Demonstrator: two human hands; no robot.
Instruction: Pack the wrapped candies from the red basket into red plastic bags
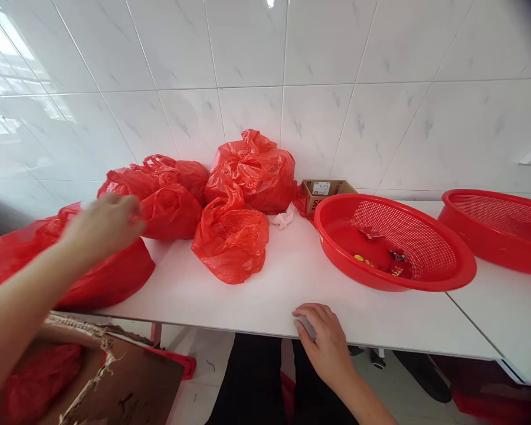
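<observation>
My left hand (101, 224) reaches out over the red plastic bags at the left, blurred, close to the big bag (92, 277) at the table's left edge and a knotted bag (168, 206) behind it; whether it touches either is unclear. My right hand (323, 339) rests flat on the front edge of the white table (292, 289), fingers apart, holding nothing. Two more filled red bags sit mid-table: one in front (231, 239) and one at the wall (252, 171).
A red perforated basin (460, 271) with a few small wrapped sweets stands to the right, a second red basin (495, 227) beyond it. A small cardboard box (325, 190) sits by the tiled wall. A torn carton (115, 378) with a red bag is below left.
</observation>
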